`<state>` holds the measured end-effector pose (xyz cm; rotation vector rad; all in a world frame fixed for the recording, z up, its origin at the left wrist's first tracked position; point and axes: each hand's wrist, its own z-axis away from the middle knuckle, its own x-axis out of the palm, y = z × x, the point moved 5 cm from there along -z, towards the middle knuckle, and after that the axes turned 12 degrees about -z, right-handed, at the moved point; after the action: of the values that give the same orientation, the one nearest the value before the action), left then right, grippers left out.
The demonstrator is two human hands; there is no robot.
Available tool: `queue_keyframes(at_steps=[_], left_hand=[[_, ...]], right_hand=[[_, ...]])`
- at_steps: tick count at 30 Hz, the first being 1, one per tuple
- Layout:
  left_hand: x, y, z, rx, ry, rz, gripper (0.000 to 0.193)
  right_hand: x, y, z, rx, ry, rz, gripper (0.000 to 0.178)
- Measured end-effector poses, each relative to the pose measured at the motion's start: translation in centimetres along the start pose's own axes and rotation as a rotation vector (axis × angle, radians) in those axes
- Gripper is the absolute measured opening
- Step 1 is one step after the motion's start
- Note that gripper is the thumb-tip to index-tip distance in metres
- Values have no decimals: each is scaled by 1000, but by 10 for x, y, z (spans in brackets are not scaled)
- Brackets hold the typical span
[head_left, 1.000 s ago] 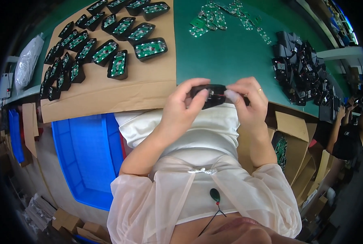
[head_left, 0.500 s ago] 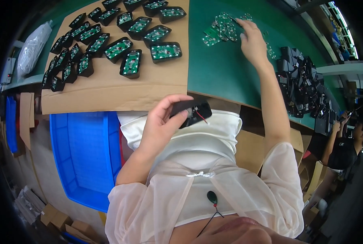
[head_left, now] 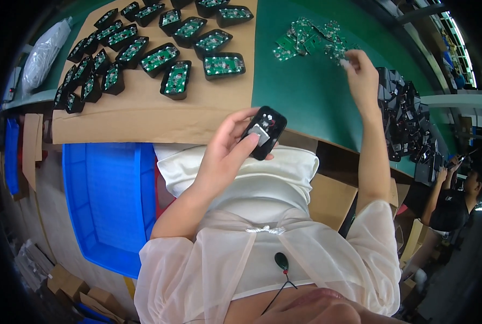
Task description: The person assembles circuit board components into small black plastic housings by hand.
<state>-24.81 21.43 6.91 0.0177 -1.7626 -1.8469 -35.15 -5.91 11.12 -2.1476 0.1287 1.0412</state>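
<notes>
Bare green mat (head_left: 306, 92) between cardboard sheet (head_left: 144, 116), boards (head_left: 306, 35)

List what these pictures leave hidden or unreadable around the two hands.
- Head view: the black housing is partly covered by the left hand; its underside is hidden.
- What the right hand pinches by the green boards is too small to tell.
- The pile of black parts blurs toward the fisheye rim.

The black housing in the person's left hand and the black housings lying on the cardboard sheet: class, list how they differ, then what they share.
The held housing is off the table, gripped by the left hand; the cardboard housings lie flat in rows on the cardboard sheet. The held housing shows a grey-and-white interior with no green board; the cardboard housings each carry a green circuit board. Both are black shells of similar shape.
</notes>
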Motion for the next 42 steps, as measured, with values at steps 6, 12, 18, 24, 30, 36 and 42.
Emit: queue_keyframes(at_steps=[6,12,18,24,30,36,42], left_hand=[[2,-11,-14,206,131,-124,38],[9,-14,-14,214,175,-128,38],[12,-12,-9,231,184,-151,37],[13,-9,-5,224,195,-141,37],[14,-5,-3,274,166,-110,38],[17,-7,-2,121,157,-56,38],[15,-13,0,173,102,-326,33]], right_hand=[[3,-72,78,330,124,-1054,17],[26,-112,116,347,69,-1439,22],[34,-122,125,334,18,-1450,21],[39,-116,128,364,40,-1414,20],[42,-111,135,397,56,-1413,20],[50,-105,149,457,-15,-1336,21],[25,-130,131,-23,42,-530,19]])
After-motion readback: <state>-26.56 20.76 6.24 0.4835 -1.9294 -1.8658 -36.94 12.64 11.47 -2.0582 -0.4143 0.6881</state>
